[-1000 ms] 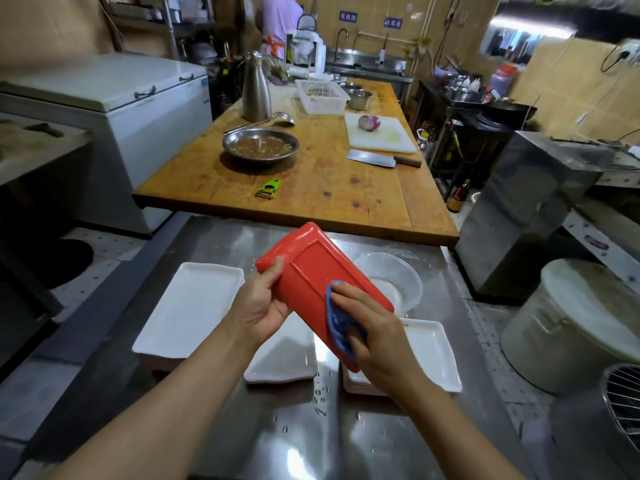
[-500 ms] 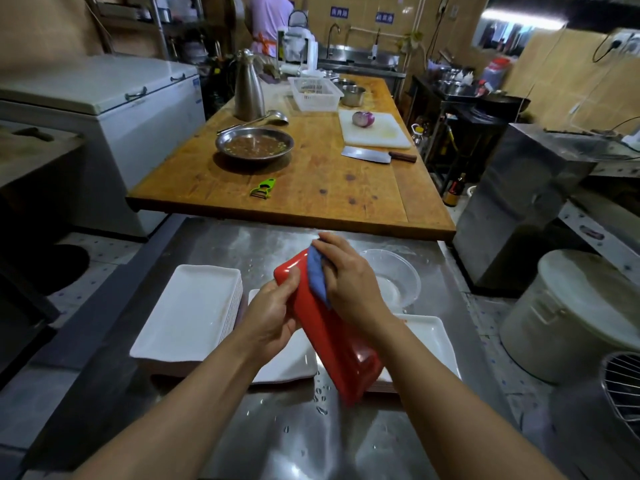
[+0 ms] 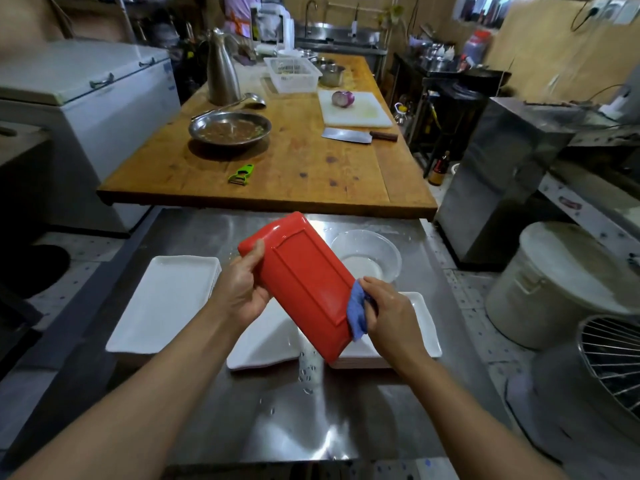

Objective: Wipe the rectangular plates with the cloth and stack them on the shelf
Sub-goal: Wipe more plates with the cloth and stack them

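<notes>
The left hand (image 3: 242,292) gripped the red plate (image 3: 304,282) by its long edge at the 9 o'clock side, thumb lying over the rim near the upper corner and fingers curled beneath. The right hand (image 3: 389,315) pinched a bunched blue cloth (image 3: 356,313) against the plate's lower edge at about 4 o'clock, fingers curled round the fabric.

The plate was rectangular, glossy red, with rounded corners; its underside faced the camera, showing a raised rectangular foot ring. It was held off the steel table (image 3: 298,420), tilted, its long axis running from 11 o'clock down to 5 o'clock.

Beneath it lay white rectangular plates: a stack (image 3: 166,299) at 9 o'clock of the hands, a single white plate (image 3: 263,344) directly below, and another stack (image 3: 422,327) at 3 o'clock under the right wrist. Water drops sat on the steel between them. A clear glass bowl (image 3: 367,258) stood at 1 o'clock, just behind the red plate.

Farther off at 12 o'clock a wooden table (image 3: 311,174) carried a green peeler (image 3: 241,174), a metal dish (image 3: 230,128), a cleaver (image 3: 356,135) and a cutting board (image 3: 367,116) with a purple onion (image 3: 343,98).
</notes>
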{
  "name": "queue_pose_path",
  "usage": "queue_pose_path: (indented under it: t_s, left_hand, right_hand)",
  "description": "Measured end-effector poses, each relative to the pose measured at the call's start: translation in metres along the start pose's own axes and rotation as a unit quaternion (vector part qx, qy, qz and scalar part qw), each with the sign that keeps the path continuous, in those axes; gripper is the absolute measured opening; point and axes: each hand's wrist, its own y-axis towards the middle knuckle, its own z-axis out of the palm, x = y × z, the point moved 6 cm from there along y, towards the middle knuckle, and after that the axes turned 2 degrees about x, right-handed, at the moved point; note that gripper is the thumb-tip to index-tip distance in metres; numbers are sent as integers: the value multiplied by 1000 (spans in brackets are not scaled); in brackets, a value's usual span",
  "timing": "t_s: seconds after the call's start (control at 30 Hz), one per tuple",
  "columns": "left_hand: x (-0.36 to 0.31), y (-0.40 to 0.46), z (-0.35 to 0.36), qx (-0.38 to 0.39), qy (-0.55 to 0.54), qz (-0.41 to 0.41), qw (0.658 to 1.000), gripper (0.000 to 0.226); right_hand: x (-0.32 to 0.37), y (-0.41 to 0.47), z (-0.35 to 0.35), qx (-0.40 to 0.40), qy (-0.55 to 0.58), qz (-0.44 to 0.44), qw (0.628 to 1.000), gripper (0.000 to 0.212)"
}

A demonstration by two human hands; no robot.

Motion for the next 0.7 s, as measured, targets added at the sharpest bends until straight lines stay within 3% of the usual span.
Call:
queue_pose_path:
  t_s: [0.13, 0.2, 0.27, 0.3, 0.4, 0.53, 0.7]
  left_hand:
    - [4, -2, 22, 15, 52, 25, 998, 19]
    - [4, -5, 41, 40, 156, 63, 985, 17]
    - [5, -12, 65, 56, 292, 127, 946, 14]
    - [6, -16, 77, 59, 376, 176, 908, 13]
    - [35, -30, 110, 102, 593, 288, 744, 13]
    - [96, -35, 124, 125, 753, 297, 574, 28]
    - [175, -28, 129, 165, 862, 239, 416, 36]
  right_hand:
    - [-23, 1, -28, -59, -9, 75, 995, 20]
    - [-35, 0, -48, -111, 17, 115, 987, 17]
    - [-47, -5, -64, -137, 54, 147, 978, 8]
    - [-52, -8, -72, -147, 65, 158, 974, 5]
    - [-70, -18, -92, -184, 66, 182, 964, 4]
    - [-93, -31, -106, -205, 50, 207, 955, 6]
    - [-118, -46, -112, -216, 66, 229, 947, 6]
